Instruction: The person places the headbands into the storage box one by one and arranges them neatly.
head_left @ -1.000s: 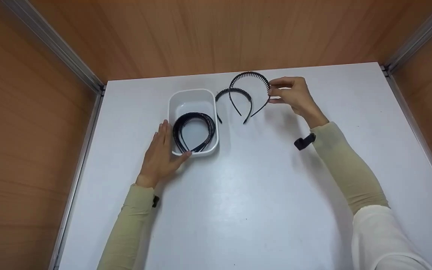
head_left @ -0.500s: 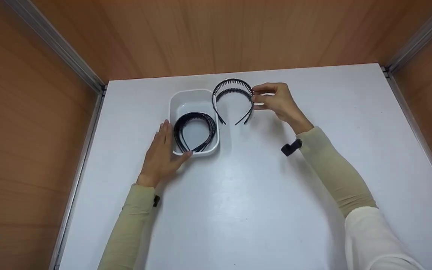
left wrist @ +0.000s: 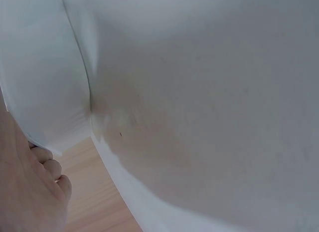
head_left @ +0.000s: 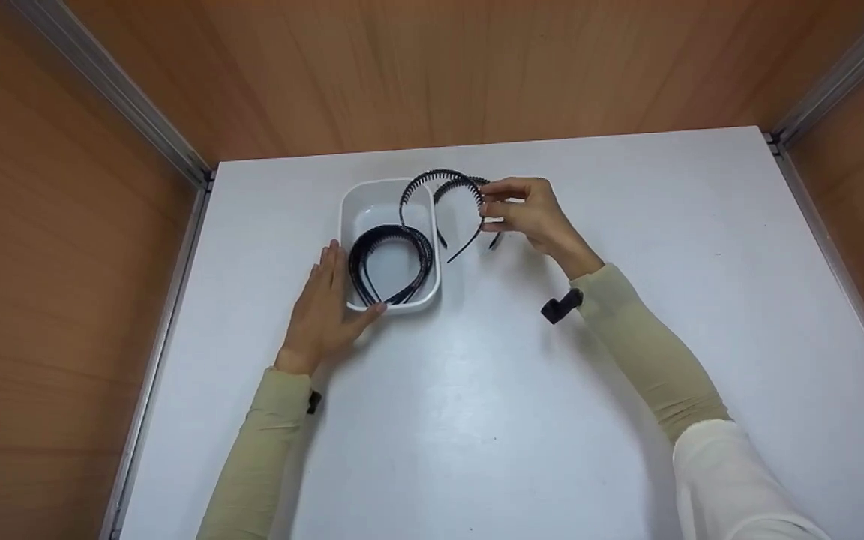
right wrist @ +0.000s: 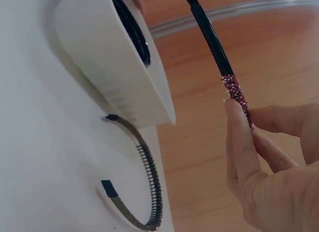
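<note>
Between thumb and fingers, my right hand (head_left: 526,214) pinches a black toothed headband (head_left: 436,174), raised over the right rim of a white tub (head_left: 432,294). In the right wrist view this headband (right wrist: 234,87) shows pink and silver glittery stones along its band. A second toothed headband (head_left: 500,238) lies on the table just right of the tub, partly covered by the held one and my fingers. Several black headbands (head_left: 357,259) rest stacked in the tub's near half. My left hand (head_left: 319,311) lies along the tub's left side, fingers straight, thumb at its near edge.
The white table (head_left: 477,420) is bounded by a wooden back panel (head_left: 432,75) and wooden side panels with metal rails (head_left: 158,330). Dark camera mounts sit at both wrists, the right one (head_left: 562,306) sticking out towards the table.
My right hand has carried the held headband left and slightly nearer, from above the table to the tub's right rim. The left hand and the tub have stayed almost still.
</note>
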`<state>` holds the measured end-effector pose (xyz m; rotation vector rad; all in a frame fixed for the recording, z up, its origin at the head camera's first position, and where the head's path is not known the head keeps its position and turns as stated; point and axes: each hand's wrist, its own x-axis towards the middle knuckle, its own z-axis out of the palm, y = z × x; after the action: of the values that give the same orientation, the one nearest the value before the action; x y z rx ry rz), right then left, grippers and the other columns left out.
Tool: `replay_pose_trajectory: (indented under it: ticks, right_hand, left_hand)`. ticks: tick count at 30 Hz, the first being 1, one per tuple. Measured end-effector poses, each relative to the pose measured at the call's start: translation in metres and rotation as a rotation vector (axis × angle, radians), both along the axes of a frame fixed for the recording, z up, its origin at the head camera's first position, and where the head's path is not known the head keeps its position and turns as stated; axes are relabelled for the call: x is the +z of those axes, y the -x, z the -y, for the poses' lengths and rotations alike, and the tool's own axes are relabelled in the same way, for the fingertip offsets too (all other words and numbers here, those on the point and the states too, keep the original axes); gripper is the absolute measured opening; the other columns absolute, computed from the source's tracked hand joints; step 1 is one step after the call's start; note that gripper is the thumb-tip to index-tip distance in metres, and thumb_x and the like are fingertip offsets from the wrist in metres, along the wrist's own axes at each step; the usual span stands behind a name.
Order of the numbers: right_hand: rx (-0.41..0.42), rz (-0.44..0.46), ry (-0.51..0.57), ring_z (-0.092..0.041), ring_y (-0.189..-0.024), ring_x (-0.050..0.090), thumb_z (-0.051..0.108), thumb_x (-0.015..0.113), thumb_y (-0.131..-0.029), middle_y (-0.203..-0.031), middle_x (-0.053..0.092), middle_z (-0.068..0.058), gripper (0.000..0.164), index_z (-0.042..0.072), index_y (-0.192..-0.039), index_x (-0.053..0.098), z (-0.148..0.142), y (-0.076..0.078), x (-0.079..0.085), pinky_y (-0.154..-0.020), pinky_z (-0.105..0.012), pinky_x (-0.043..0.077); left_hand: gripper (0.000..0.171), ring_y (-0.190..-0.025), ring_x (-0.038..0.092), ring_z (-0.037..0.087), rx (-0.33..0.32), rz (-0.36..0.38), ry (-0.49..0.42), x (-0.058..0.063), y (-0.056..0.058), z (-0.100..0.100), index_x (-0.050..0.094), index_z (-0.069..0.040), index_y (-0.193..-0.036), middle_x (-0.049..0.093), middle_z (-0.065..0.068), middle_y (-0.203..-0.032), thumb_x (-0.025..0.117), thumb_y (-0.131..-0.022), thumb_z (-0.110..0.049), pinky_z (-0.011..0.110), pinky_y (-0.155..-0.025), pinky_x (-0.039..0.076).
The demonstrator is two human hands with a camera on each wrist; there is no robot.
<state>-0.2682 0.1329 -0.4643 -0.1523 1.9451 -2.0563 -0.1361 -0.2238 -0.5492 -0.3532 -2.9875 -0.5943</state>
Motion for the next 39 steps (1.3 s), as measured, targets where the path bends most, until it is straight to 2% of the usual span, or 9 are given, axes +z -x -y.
replay_pose_trajectory:
  ticks: [7, 14, 26, 34, 36, 39]
  right_hand:
    - [0.027, 0.017, 0.000, -0.019, -0.092, 0.076, -0.008, 0.075, -0.093, -0.113, 0.065, -0.015, 0.032, -0.009, -0.125, 0.071, 0.021, -0.002, -0.007, -0.085, -0.036, 0.067]
    - [0.042, 0.018, 0.005, -0.020, -0.093, 0.076, -0.008, 0.075, -0.093, -0.116, 0.065, -0.016, 0.030, -0.007, -0.122, 0.073, 0.039, -0.005, -0.014, -0.084, -0.036, 0.068]
    - [0.049, 0.007, 0.005, -0.018, -0.086, 0.074, -0.009, 0.076, -0.090, -0.107, 0.067, -0.014, 0.031, -0.009, -0.121, 0.074, 0.064, -0.012, -0.026, -0.080, -0.036, 0.068]
    - [0.040, 0.011, -0.015, -0.016, -0.081, 0.074, -0.011, 0.076, -0.088, -0.102, 0.071, -0.011, 0.031, -0.009, -0.119, 0.076, 0.077, -0.018, -0.031, -0.089, -0.049, 0.065]
    - [0.045, 0.008, -0.023, -0.016, -0.080, 0.073, -0.011, 0.076, -0.088, -0.102, 0.071, -0.011, 0.030, -0.009, -0.119, 0.076, 0.081, -0.019, -0.032, -0.088, -0.048, 0.066]
    - [0.051, 0.005, -0.049, -0.016, -0.078, 0.073, -0.009, 0.075, -0.089, -0.101, 0.072, -0.010, 0.030, -0.008, -0.119, 0.077, 0.087, -0.021, -0.033, -0.080, -0.040, 0.068]
  left_hand:
    - [0.120, -0.167, 0.006, 0.036, 0.002, -0.021, 0.005, -0.003, -0.002, 0.002, 0.007, 0.006, -0.169, 0.005, 0.023, -0.179, 0.061, -0.097, -0.073, 0.048, -0.137, 0.012]
    - [0.120, -0.167, 0.005, 0.034, 0.016, -0.005, -0.003, -0.002, -0.003, 0.004, 0.007, 0.004, -0.169, 0.003, 0.020, -0.180, 0.060, -0.096, -0.074, 0.048, -0.137, 0.011]
    - [0.118, -0.168, 0.003, 0.032, 0.007, 0.006, -0.017, -0.001, -0.002, 0.005, 0.004, 0.003, -0.170, 0.002, 0.020, -0.180, 0.062, -0.097, -0.071, 0.046, -0.138, 0.009]
    - [0.120, -0.168, 0.005, 0.034, 0.009, 0.008, -0.018, 0.000, -0.003, 0.005, 0.004, 0.003, -0.170, 0.002, 0.020, -0.180, 0.063, -0.096, -0.072, 0.047, -0.138, 0.009]
    - [0.120, -0.167, 0.005, 0.033, 0.009, 0.002, -0.019, 0.001, -0.002, 0.005, 0.004, 0.003, -0.170, 0.003, 0.020, -0.180, 0.063, -0.096, -0.071, 0.047, -0.138, 0.010]
    - [0.120, -0.168, 0.004, 0.032, 0.013, 0.005, -0.019, 0.002, -0.002, 0.005, 0.003, 0.002, -0.170, 0.003, 0.019, -0.180, 0.062, -0.097, -0.072, 0.045, -0.138, 0.010]
